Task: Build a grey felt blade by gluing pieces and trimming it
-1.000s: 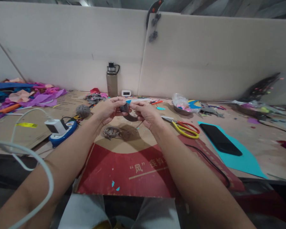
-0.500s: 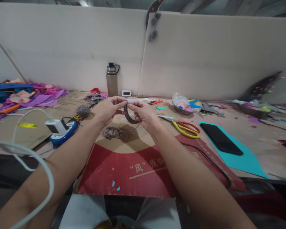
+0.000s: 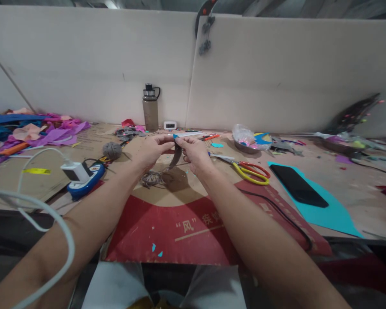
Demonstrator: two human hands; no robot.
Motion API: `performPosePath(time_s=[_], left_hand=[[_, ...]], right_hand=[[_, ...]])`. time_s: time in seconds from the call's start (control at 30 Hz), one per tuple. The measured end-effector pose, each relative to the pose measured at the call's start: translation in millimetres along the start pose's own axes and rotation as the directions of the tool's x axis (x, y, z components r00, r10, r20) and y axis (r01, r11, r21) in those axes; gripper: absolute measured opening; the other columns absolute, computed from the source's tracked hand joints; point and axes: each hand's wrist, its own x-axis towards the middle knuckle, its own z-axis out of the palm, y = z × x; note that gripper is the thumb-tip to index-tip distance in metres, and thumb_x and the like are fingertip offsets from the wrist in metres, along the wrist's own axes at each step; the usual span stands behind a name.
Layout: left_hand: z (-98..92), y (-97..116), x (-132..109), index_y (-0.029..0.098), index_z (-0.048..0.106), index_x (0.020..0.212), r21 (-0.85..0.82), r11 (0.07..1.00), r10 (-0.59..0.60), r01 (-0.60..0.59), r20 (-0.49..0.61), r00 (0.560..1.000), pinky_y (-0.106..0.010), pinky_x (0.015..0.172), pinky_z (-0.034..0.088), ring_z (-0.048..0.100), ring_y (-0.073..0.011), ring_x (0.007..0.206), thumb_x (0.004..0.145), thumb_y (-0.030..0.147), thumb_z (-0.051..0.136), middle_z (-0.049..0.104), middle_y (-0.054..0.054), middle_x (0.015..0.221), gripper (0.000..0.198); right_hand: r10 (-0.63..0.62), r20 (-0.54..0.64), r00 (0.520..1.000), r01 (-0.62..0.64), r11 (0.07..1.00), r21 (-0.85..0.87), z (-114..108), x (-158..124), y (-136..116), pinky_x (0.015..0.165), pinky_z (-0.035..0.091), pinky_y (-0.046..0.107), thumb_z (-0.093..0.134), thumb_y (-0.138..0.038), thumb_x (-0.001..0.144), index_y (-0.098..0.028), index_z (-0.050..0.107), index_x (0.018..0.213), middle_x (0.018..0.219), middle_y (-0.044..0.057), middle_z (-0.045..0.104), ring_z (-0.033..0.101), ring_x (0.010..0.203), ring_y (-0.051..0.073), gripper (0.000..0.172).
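Observation:
My left hand and my right hand meet above the bench, fingertips pinched together. Between them they hold a dark grey-brown curved band that hangs down from the fingers. A small blue scrap shows at the pinch point on top. Below the hands, a tangle of grey-brown thread lies on the cardboard. A ball of grey yarn rests to the left of my left hand.
Red and tan cardboard covers the bench. Yellow-and-red scissors lie right of my hands, then a black phone on teal paper. A bottle stands at the back. A charger and white cable sit left, beyond them purple fabric scraps.
The band was held as a loop between my hands half a second ago; it now hangs as a narrower strip, and both hands have dropped slightly and drawn together.

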Motion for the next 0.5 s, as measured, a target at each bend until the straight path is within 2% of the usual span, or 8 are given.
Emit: performPosePath(time_s=[0.2, 0.3, 0.4, 0.5], left_hand=[[-1.6, -3, 2, 0.017, 0.074, 0.087, 0.156, 0.987, 0.064, -0.039, -0.158, 0.985, -0.023, 0.065, 0.049, 0.061, -0.0128, 0.073, 0.073, 0.037, 0.067, 0.071, -0.006, 0.087, 0.026], [-2.0, -4, 3, 0.017, 0.074, 0.083, 0.189, 0.979, 0.117, -0.078, -0.206, 0.972, -0.020, 0.058, 0.047, 0.059, -0.0115, 0.070, 0.074, 0.036, 0.065, 0.070, -0.005, 0.087, 0.023], [-3.7, -6, 5, 0.016, 0.073, 0.080, 0.174, 0.980, 0.149, -0.101, -0.288, 0.946, -0.019, 0.054, 0.045, 0.057, -0.0100, 0.066, 0.073, 0.033, 0.065, 0.070, -0.005, 0.084, 0.021], [-8.8, -6, 9, 0.015, 0.071, 0.077, 0.063, 0.994, 0.109, -0.091, -0.393, 0.913, -0.018, 0.050, 0.044, 0.057, -0.0095, 0.062, 0.070, 0.032, 0.068, 0.068, -0.003, 0.076, 0.019]], right_hand=[[0.033, 0.028, 0.999, -0.034, 0.999, 0.035, 2, -2, -3, 0.038, 0.012, 0.019, 0.060, -0.024, 0.080, -0.017, 0.051, 0.066, 0.046, -0.011, 0.028, 0.019, 0.038, 0.002, 0.018], [0.030, 0.071, 0.997, -0.035, 0.998, 0.058, 3, -4, -3, 0.037, 0.011, 0.018, 0.057, -0.022, 0.080, -0.017, 0.053, 0.071, 0.049, -0.010, 0.029, 0.019, 0.039, 0.003, 0.011], [0.027, 0.128, 0.991, -0.034, 0.998, 0.054, 6, -7, -1, 0.038, 0.013, 0.016, 0.057, -0.020, 0.078, -0.019, 0.053, 0.078, 0.054, -0.009, 0.035, 0.023, 0.041, 0.002, 0.004], [0.047, 0.205, 0.978, -0.045, 0.999, -0.012, 8, -12, 4, 0.039, 0.018, 0.016, 0.059, -0.023, 0.076, -0.020, 0.053, 0.080, 0.056, -0.009, 0.037, 0.026, 0.043, 0.003, 0.008]])
